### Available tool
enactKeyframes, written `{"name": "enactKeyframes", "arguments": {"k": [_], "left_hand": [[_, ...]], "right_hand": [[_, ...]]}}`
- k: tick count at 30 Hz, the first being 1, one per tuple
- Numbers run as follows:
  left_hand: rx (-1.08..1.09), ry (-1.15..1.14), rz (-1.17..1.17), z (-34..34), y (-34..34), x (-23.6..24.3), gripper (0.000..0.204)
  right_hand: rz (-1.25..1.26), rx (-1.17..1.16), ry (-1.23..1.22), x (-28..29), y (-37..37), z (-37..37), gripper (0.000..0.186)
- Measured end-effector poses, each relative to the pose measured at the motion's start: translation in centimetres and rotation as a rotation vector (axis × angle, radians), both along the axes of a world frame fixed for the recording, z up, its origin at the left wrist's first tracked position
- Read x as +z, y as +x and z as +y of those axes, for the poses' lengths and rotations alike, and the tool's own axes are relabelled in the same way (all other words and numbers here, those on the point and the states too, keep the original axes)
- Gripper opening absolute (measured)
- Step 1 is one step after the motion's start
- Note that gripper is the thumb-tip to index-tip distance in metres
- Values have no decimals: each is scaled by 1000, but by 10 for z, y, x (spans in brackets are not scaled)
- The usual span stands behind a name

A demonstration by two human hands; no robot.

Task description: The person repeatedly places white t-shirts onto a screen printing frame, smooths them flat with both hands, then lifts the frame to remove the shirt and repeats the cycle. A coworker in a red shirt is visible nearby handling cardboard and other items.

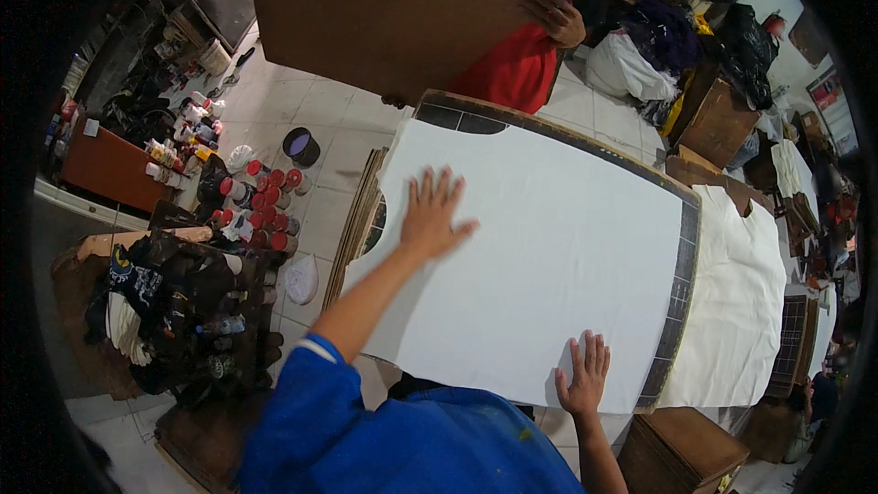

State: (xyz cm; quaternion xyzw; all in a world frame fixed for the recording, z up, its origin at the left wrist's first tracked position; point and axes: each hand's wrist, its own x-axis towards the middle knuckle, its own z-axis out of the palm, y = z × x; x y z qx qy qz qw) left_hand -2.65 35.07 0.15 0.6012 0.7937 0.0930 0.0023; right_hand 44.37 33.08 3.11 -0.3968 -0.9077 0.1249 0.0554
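A white fabric piece (535, 247) lies spread over a dark gridded board (669, 329), which sits on a stack of boards (359, 220). My left hand (434, 218) rests flat on the upper left part of the fabric, fingers spread. My right hand (581, 370) is laid open on the fabric near its lower right, fingers slightly apart. Just right of the board is another cream fabric piece (727, 293), partly hidden under it.
Across from me, another person in red (508, 73) holds a large brown board (366, 23). Red-lidded containers (265, 201) and a dark bucket (301, 146) stand on the tiled floor at left, beside a cluttered heap (174, 311). Brown boards (686, 448) are stacked at lower right.
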Motion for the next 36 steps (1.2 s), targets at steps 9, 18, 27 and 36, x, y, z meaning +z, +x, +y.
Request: {"name": "enactKeyframes", "arguments": {"k": [9, 18, 27, 36], "left_hand": [[-296, -57, -211, -117, 226, 34, 83], [-616, -181, -98, -139, 331, 35, 80], [-578, 155, -481, -192, 464, 14, 39], [-256, -235, -767, -178, 506, 0, 50]], "right_hand": [[7, 2, -27, 3, 6, 0, 71], [121, 130, -55, -8, 87, -6, 64], [695, -98, -272, -8, 286, 1, 28], [85, -134, 32, -45, 406, 86, 31]]}}
